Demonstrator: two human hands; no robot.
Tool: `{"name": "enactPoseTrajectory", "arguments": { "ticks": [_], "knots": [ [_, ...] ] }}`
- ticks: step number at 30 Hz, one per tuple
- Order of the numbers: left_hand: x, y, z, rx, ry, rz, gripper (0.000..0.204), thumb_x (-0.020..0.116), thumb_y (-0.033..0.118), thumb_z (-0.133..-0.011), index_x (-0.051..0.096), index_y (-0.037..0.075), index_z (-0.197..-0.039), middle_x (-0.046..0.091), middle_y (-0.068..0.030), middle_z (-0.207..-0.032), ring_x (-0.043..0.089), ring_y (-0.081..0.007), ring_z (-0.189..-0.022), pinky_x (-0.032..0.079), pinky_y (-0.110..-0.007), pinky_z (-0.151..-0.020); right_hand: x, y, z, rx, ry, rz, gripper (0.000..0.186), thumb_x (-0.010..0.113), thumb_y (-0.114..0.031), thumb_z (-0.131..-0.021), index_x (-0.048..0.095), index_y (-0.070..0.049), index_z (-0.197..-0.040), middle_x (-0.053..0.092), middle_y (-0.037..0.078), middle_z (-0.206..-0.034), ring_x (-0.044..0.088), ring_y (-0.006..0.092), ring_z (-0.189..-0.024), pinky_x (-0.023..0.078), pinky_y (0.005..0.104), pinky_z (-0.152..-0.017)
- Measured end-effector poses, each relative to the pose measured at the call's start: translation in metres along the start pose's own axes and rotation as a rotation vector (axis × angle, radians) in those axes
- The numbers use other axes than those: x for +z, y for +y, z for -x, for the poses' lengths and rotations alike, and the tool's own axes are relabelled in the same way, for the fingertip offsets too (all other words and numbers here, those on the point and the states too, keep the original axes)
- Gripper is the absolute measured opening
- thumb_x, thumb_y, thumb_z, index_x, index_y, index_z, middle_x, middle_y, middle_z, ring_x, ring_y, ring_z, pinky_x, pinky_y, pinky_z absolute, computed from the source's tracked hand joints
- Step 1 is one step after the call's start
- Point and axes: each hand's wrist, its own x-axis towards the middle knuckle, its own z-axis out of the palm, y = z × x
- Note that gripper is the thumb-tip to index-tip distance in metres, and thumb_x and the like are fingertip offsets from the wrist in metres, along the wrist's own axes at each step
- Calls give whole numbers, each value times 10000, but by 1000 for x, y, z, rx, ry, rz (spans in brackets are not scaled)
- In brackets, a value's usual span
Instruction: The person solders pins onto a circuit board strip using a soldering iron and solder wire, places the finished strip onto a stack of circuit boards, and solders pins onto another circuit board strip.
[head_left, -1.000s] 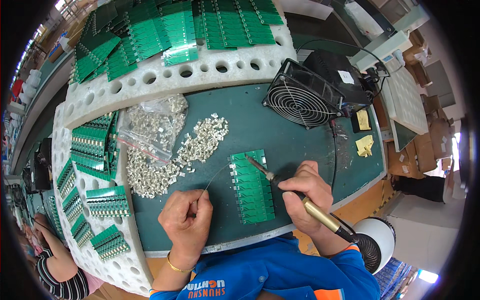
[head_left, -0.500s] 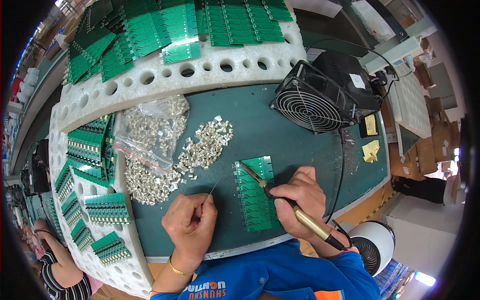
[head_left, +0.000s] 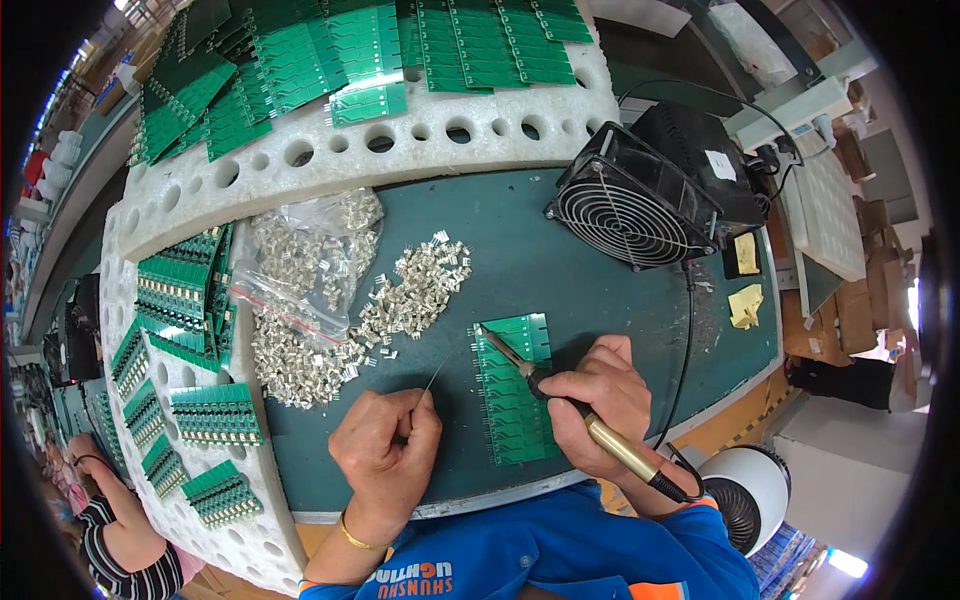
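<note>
My right hand (head_left: 600, 408) grips a soldering iron (head_left: 618, 448) with a brass-coloured handle. Its tip rests at or just over the upper left corner of a green circuit board (head_left: 516, 400), which lies flat on the dark green mat (head_left: 440, 460). Pins stick out along the board's left edge. To the left of the board, my left hand (head_left: 385, 445) is closed, pinching a thin solder wire (head_left: 437, 372) between thumb and forefinger. The wire's free end points up toward the board and stays apart from it.
White connectors (head_left: 415, 290) lie in a pile beyond my left hand, beside a plastic bag (head_left: 310, 260) of more. Foam blocks (head_left: 330, 160) hold several boards at the back and left. A black fan (head_left: 635, 205) stands back right; a cable (head_left: 688, 350) hangs beside my right hand.
The whole view has shifted very slightly. Both hands, the soldering iron and the board keep nearly the same places relative to one another.
</note>
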Motion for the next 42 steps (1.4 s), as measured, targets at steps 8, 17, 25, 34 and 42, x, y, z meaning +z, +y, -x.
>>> {"name": "enactPoseTrajectory", "arguments": {
  "ticks": [8,17,25,34,42],
  "knots": [
    [0,0,-1,7,-4,-6,116,743,-84,-749,704,12,-800,528,-34,-602,488,-116,-493,377,-269,-459,-4,-1,1,6,-66,19,126,696,-73,-829,662,-21,-939,629,62,-695,525,210,-571,402,377,-712],
    [1,1,-2,19,-11,-13,115,737,-91,-744,703,12,-782,527,-32,-595,489,-123,-496,377,-272,-456,-3,-1,0,11,-65,12,137,700,-77,-826,663,-24,-947,621,57,-687,528,210,-572,403,379,-724],
    [0,1,-2,29,-21,-15,119,735,-96,-742,704,10,-785,530,-36,-594,490,-125,-495,379,-271,-457,-4,-2,1,5,-72,27,132,697,-91,-839,662,-26,-948,619,49,-682,529,202,-569,391,373,-711],
    [2,0,-2,13,-17,-10,105,744,-85,-756,705,6,-792,538,-40,-598,496,-128,-497,384,-273,-460,-2,-1,2,-7,-58,35,130,702,-123,-858,664,-30,-942,611,42,-670,534,199,-564,391,373,-708],
    [2,1,-2,12,-27,-6,107,739,-87,-745,712,5,-794,535,-41,-593,496,-131,-498,387,-275,-465,-2,-3,4,-28,-51,63,150,716,-141,-848,669,-36,-944,605,32,-660,522,196,-546,385,372,-694]
  ]
}}
